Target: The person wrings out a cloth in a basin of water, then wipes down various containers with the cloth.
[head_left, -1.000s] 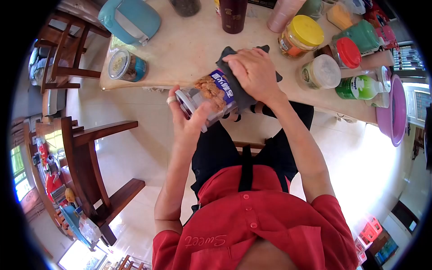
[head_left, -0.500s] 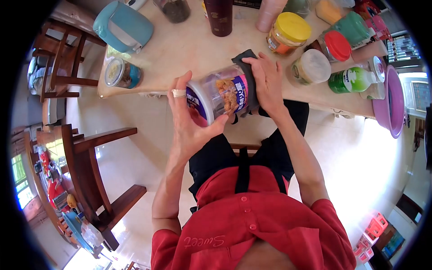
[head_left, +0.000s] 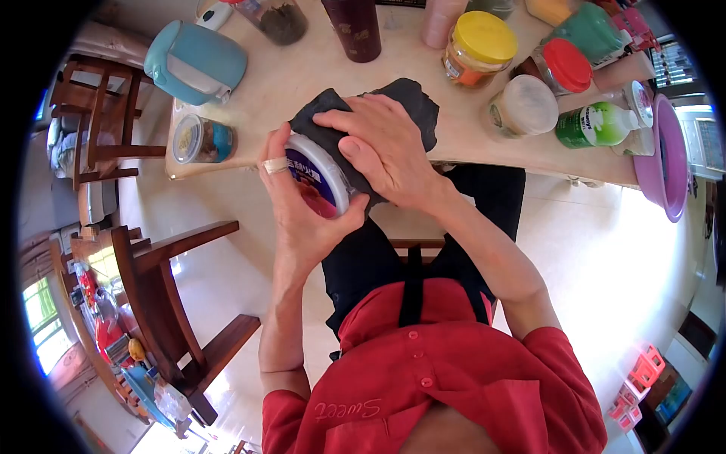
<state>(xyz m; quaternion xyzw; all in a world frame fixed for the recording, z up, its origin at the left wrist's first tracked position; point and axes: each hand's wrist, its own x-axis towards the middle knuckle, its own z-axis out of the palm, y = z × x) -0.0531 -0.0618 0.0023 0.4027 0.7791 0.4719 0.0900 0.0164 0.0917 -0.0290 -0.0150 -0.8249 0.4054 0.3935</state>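
A clear plastic jar [head_left: 319, 180] with a white-rimmed lid and a purple and pink printed label lies tilted in front of my chest, over the table's near edge. My left hand [head_left: 295, 219], a pale band round one finger, wraps the lid end between thumb and fingers. Spread over the jar's body is a dark grey cloth [head_left: 417, 107], which hides most of its side. My right hand [head_left: 386, 151] presses the cloth onto the jar, fingers pointing left and thumb near the lid rim.
On the table [head_left: 302, 72] stand a blue pitcher [head_left: 200, 64], a small clear-lidded jar [head_left: 203, 139], a dark maroon cup [head_left: 354, 30], a yellow-lidded jar [head_left: 482, 47], a white-lidded jar [head_left: 522, 106] and a green bottle [head_left: 596, 125]. A purple basin [head_left: 665, 163] is at the right edge. Wooden chairs [head_left: 162, 303] stand left.
My right hand and the cloth have moved left from the jar's far end onto its side, covering the printed picture. My left hand and the lid end have shifted slightly left.
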